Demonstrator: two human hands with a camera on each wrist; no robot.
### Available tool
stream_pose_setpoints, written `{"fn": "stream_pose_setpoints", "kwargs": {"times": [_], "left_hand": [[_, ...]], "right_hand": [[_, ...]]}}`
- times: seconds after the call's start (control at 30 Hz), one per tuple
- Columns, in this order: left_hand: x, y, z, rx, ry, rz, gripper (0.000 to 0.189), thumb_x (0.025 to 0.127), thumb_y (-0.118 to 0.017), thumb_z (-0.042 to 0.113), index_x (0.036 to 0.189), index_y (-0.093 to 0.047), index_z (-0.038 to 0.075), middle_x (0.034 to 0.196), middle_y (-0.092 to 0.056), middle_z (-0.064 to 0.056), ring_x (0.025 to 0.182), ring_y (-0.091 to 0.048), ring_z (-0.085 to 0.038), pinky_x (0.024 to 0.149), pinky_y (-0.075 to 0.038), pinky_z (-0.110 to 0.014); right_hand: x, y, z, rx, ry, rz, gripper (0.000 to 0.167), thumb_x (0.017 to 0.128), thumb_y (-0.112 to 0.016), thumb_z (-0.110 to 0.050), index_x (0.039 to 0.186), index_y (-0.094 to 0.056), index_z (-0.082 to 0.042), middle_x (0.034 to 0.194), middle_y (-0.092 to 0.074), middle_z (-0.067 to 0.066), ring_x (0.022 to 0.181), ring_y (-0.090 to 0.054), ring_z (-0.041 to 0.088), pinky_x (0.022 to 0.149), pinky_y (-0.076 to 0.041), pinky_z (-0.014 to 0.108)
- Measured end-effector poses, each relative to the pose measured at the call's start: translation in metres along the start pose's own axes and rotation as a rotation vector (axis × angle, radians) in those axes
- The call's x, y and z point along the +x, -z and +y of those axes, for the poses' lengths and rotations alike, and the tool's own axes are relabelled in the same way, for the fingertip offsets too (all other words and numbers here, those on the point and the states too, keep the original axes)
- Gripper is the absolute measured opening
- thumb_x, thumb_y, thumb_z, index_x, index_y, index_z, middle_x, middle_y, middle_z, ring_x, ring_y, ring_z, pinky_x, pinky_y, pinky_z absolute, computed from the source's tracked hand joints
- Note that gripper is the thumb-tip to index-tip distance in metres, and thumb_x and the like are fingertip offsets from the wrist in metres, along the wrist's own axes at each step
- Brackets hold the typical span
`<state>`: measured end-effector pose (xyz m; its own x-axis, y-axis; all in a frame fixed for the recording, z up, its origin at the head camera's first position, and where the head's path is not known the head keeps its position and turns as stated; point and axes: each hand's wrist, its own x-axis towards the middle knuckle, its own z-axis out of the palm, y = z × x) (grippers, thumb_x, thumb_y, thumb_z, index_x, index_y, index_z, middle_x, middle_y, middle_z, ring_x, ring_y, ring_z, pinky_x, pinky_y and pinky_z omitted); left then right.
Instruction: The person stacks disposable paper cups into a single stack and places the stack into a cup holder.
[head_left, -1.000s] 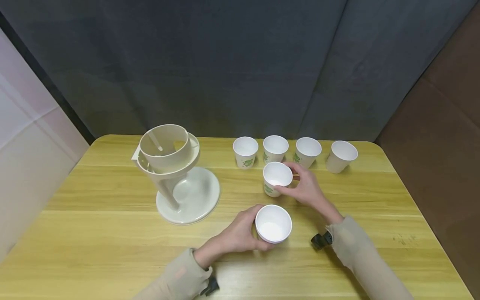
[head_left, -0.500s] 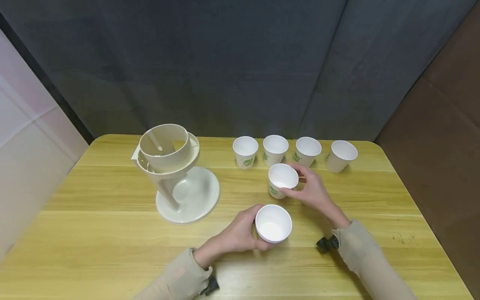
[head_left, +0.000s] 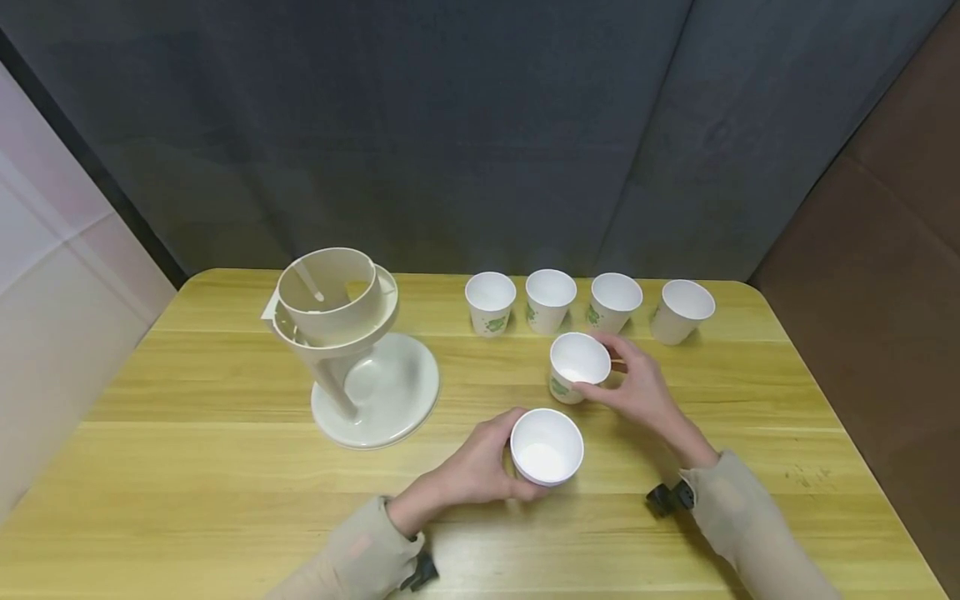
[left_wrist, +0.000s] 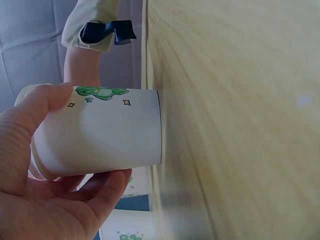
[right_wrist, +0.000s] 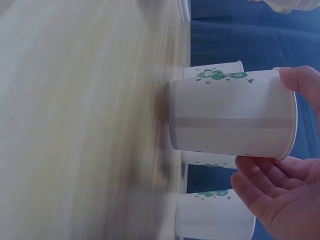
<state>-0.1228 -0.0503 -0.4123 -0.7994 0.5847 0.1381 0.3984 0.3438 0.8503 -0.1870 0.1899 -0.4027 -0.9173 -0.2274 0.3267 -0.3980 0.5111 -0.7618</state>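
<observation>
My left hand [head_left: 483, 468] grips a white paper cup [head_left: 546, 450] near the front middle of the table, thumb on the near side, fingers behind. In the left wrist view this cup [left_wrist: 110, 132] has green leaf prints and a rim that looks doubled. With thumb and fingers near its rim, my right hand [head_left: 637, 385] holds another upright paper cup [head_left: 580, 358], just behind and right of the first. The right wrist view shows this second cup's side seam [right_wrist: 232, 122], its base close to the tabletop. Both cups look white and bare inside from above.
Several more paper cups [head_left: 491, 305] stand upright in a row along the table's back edge, the rightmost cup [head_left: 683, 312] slightly apart. On the left stands a cream holder [head_left: 333, 300] with a ring-shaped top and round base [head_left: 408, 375]. A dark curtain [head_left: 450, 142] hangs behind the table.
My right hand has moved its cup to the right and slightly toward me, away from the back row's middle. The left hand and its cup stay where they were.
</observation>
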Motion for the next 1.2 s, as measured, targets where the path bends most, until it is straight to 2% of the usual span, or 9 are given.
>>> {"fn": "stream_pose_setpoints", "kwargs": {"times": [0.3, 0.47, 0.67, 0.73, 0.8, 0.9, 0.97, 1.07, 1.2], "left_hand": [[0.000, 0.000, 0.000, 0.013, -0.017, 0.003, 0.073, 0.062, -0.086, 0.013, 0.124, -0.050, 0.004, 0.116, -0.060, -0.005, 0.107, -0.056, -0.017, 0.096, -0.044, -0.033], [0.000, 0.000, 0.000, 0.007, -0.005, -0.002, 0.073, 0.061, -0.086, 0.012, 0.124, -0.050, 0.004, 0.116, -0.060, -0.005, 0.107, -0.056, -0.016, 0.096, -0.044, -0.033], [0.000, 0.000, 0.000, 0.004, -0.006, 0.000, 0.072, 0.061, -0.085, 0.012, 0.123, -0.050, 0.003, 0.115, -0.060, -0.006, 0.106, -0.057, -0.018, 0.095, -0.045, -0.034], [0.001, 0.000, 0.000, 0.006, -0.007, 0.002, 0.072, 0.061, -0.085, 0.012, 0.123, -0.050, 0.003, 0.115, -0.061, -0.006, 0.106, -0.057, -0.019, 0.095, -0.045, -0.035], [0.001, 0.000, 0.000, 0.007, -0.005, 0.002, 0.072, 0.061, -0.085, 0.012, 0.123, -0.050, 0.003, 0.115, -0.061, -0.006, 0.106, -0.057, -0.019, 0.095, -0.045, -0.035], [0.001, 0.000, -0.001, 0.014, -0.009, 0.002, 0.072, 0.061, -0.086, 0.013, 0.124, -0.050, 0.003, 0.116, -0.060, -0.006, 0.107, -0.057, -0.019, 0.095, -0.045, -0.035], [0.001, 0.000, 0.000, 0.014, -0.008, 0.000, 0.072, 0.062, -0.086, 0.013, 0.124, -0.050, 0.004, 0.116, -0.060, -0.006, 0.107, -0.056, -0.019, 0.096, -0.044, -0.035], [0.001, 0.001, 0.000, 0.016, -0.012, 0.000, 0.072, 0.062, -0.086, 0.013, 0.124, -0.050, 0.003, 0.116, -0.060, -0.006, 0.108, -0.056, -0.019, 0.096, -0.044, -0.035], [0.000, 0.000, -0.001, 0.013, -0.011, 0.001, 0.072, 0.062, -0.086, 0.013, 0.124, -0.050, 0.003, 0.117, -0.060, -0.006, 0.108, -0.056, -0.020, 0.096, -0.044, -0.036]], "right_hand": [[-0.008, 0.006, 0.004, -0.020, 0.022, 0.014, 0.065, 0.064, -0.085, -0.005, 0.120, -0.054, 0.005, 0.109, -0.061, 0.017, 0.097, -0.058, 0.028, 0.081, -0.053, 0.044], [-0.013, 0.009, 0.003, -0.023, 0.022, 0.021, 0.065, 0.064, -0.085, -0.006, 0.121, -0.055, 0.003, 0.109, -0.061, 0.016, 0.098, -0.057, 0.025, 0.082, -0.052, 0.043], [-0.019, 0.015, -0.023, -0.042, 0.031, 0.030, 0.064, 0.063, -0.083, 0.003, 0.119, -0.053, 0.011, 0.108, -0.061, 0.022, 0.096, -0.058, 0.030, 0.080, -0.052, 0.045], [-0.022, 0.017, -0.032, -0.050, 0.031, 0.033, 0.063, 0.062, -0.081, 0.006, 0.118, -0.052, 0.014, 0.106, -0.060, 0.025, 0.095, -0.057, 0.032, 0.080, -0.053, 0.041], [-0.024, 0.019, -0.036, -0.056, 0.031, 0.037, 0.063, 0.062, -0.081, 0.007, 0.117, -0.052, 0.015, 0.106, -0.060, 0.025, 0.094, -0.057, 0.032, 0.079, -0.053, 0.032], [-0.028, 0.018, -0.029, -0.054, 0.034, 0.044, 0.064, 0.061, -0.082, 0.006, 0.117, -0.053, 0.013, 0.106, -0.060, 0.023, 0.094, -0.057, 0.030, 0.079, -0.049, 0.018], [-0.030, 0.017, -0.019, -0.049, 0.040, 0.048, 0.065, 0.061, -0.083, 0.004, 0.119, -0.053, 0.011, 0.107, -0.060, 0.021, 0.094, -0.057, 0.027, 0.078, -0.048, 0.015], [-0.034, 0.016, -0.006, -0.031, 0.034, 0.051, 0.067, 0.062, -0.084, 0.000, 0.121, -0.054, 0.006, 0.109, -0.061, 0.017, 0.096, -0.056, 0.021, 0.080, -0.049, 0.017], [-0.038, 0.018, -0.001, -0.013, 0.041, 0.052, 0.067, 0.062, -0.085, -0.002, 0.121, -0.055, 0.003, 0.108, -0.061, 0.014, 0.096, -0.056, 0.016, 0.080, -0.050, 0.018]]}}
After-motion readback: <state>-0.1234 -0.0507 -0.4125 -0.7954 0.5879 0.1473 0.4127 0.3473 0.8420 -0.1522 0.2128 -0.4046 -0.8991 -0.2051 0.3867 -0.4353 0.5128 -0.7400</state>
